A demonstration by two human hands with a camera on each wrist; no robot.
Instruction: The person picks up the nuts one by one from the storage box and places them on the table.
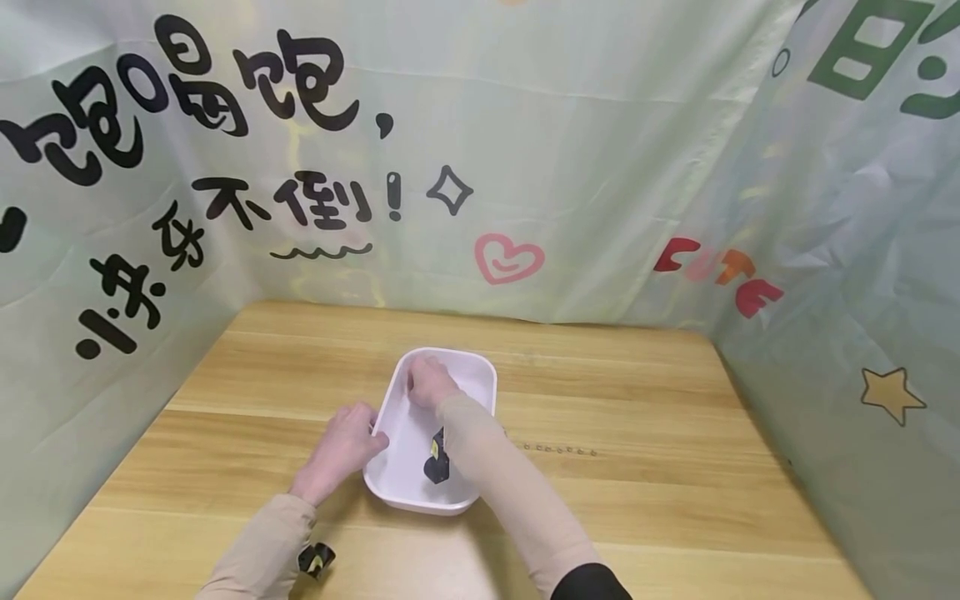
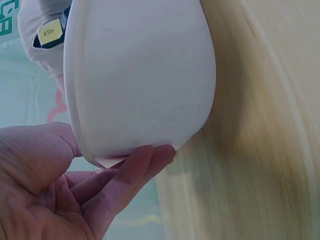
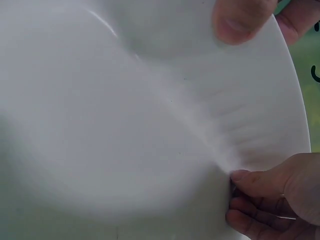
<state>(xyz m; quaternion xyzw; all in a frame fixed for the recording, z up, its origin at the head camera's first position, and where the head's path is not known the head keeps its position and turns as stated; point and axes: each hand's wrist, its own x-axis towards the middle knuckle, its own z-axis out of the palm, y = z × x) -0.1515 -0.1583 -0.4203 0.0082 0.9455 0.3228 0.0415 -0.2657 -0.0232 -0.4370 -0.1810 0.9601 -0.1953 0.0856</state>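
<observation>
A white plastic basin sits on the wooden table. At its left side my left hand grips the rim; the left wrist view shows its fingers against the outer wall. Inside, toward the far left, is my right hand, thumb and fingers curled low by the wall. The right wrist view shows the right hand pinching a tiny dark thing, mostly hidden by the fingertips; I cannot tell its kind. Above it the left thumb lies over the inner wall.
A row of several tiny rings lies on the table to the right of the basin, beside the right sleeve. Black wrist cameras sit on both beige sleeves. Printed cloth hangs behind and at both sides.
</observation>
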